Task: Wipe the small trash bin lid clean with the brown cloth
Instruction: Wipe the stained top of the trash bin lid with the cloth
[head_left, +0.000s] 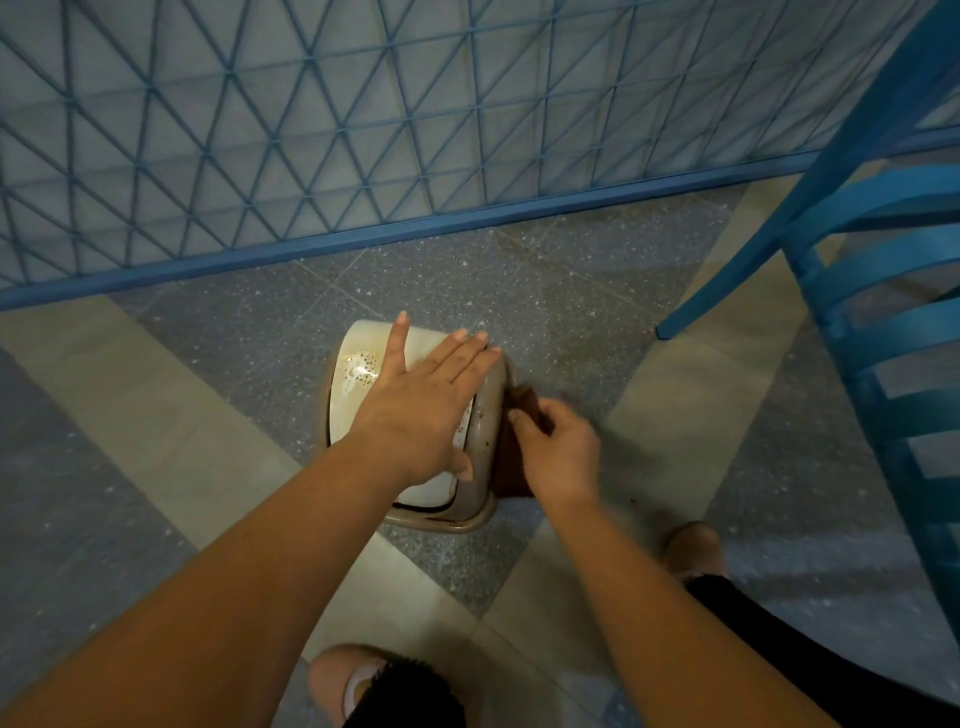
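Observation:
A small cream trash bin stands on the floor, seen from above, with its lid (358, 369) speckled with brown spots near the far left. My left hand (426, 400) lies flat on the lid with straight fingers spread. My right hand (558, 449) grips the brown cloth (519, 415) and holds it against the bin's right rim (488, 431). Most of the cloth is hidden behind the rim and my fingers.
A blue metal lattice fence (363, 130) runs along the back, with its bottom rail near the bin. A blue slatted chair (872, 291) stands at the right, one leg on the floor near the bin. My knees and feet are at the bottom edge.

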